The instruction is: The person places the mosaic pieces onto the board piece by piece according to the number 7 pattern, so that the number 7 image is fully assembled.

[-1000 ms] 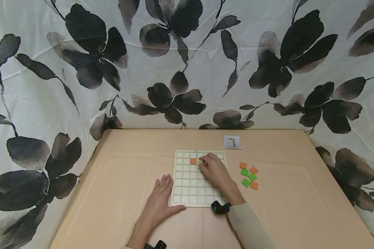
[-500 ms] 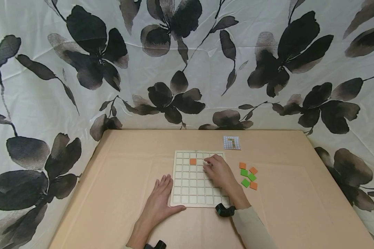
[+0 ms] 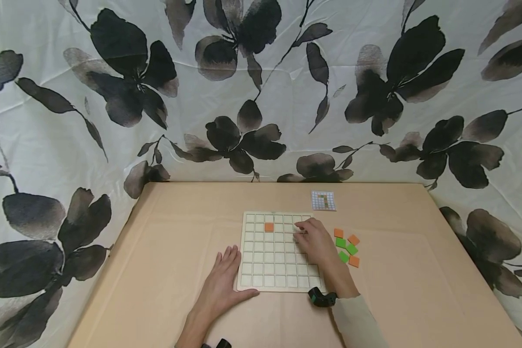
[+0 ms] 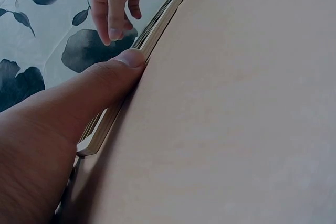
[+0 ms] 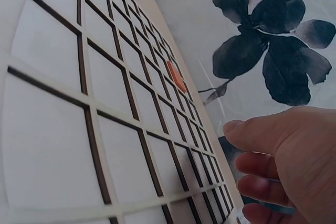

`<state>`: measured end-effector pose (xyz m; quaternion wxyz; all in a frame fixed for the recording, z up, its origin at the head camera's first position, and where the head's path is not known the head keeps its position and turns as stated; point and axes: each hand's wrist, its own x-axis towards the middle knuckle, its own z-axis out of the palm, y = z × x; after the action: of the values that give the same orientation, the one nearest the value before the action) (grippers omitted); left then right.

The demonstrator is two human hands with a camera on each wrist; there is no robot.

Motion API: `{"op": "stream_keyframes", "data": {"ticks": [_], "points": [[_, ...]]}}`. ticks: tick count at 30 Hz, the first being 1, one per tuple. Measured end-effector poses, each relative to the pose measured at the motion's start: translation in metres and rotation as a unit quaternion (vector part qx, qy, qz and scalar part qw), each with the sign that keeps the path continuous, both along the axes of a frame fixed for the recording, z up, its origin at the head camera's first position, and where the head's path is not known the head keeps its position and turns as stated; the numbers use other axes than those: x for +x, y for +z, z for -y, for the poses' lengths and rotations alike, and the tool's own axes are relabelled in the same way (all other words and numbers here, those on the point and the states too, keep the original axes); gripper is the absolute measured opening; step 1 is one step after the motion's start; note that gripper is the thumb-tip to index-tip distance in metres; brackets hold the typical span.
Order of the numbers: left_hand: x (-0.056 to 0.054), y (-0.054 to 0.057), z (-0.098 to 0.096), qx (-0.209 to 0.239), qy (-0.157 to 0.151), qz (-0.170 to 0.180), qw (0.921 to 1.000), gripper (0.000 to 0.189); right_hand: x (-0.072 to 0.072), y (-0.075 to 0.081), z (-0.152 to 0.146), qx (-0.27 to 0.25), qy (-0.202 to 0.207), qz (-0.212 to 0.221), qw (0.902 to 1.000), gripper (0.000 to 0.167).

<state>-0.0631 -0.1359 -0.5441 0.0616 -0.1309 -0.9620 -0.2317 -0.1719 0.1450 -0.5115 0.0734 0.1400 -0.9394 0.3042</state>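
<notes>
A cream grid board (image 3: 269,268) lies on the table, with one orange square tile (image 3: 268,227) in a cell of its second row. Spread beside the board's left edge, my left hand (image 3: 221,278) steadies it; in the left wrist view the thumb (image 4: 118,72) touches the front edge. My right hand (image 3: 317,241) hovers over the board's right side with loosely bent fingers. Nothing shows between that thumb and the fingers (image 5: 260,166) in the right wrist view. Several loose green tiles (image 3: 351,249) and orange tiles (image 3: 354,261) lie right of the hand.
Behind the board's right corner lies a small printed card (image 3: 324,200) with a gridded pattern. The tan table (image 3: 178,212) ends at the back against a floral cloth (image 3: 252,63). A black wrist camera (image 3: 322,297) sits on my right wrist.
My right hand has drawn away from near the placed orange tile, moving right across the board toward the loose tiles. The left hand stays where it was.
</notes>
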Motion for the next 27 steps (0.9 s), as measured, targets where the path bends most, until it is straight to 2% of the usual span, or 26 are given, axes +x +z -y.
{"op": "stream_keyframes", "data": {"ticks": [5, 14, 21, 27], "points": [[-0.001, 0.000, -0.002, 0.001, 0.002, 0.004, 1.0000, 0.112, -0.003, 0.000, -0.010, -0.017, -0.008, 0.001, 0.9998, 0.028], [-0.003, 0.003, -0.005, -0.004, 0.007, 0.030, 0.9995, 0.112, -0.006, 0.003, -0.028, -0.030, -0.016, 0.025, 0.9991, 0.030], [-0.009, 0.001, -0.013, -0.002, 0.017, 0.029, 0.9994, 0.111, -0.016, -0.002, -0.042, -0.023, -0.017, 0.011, 0.9995, 0.030], [-0.014, -0.003, -0.020, -0.004, 0.028, 0.025, 0.9993, 0.111, -0.024, -0.005, -0.054, -0.018, -0.020, 0.017, 0.9995, 0.031]]}}
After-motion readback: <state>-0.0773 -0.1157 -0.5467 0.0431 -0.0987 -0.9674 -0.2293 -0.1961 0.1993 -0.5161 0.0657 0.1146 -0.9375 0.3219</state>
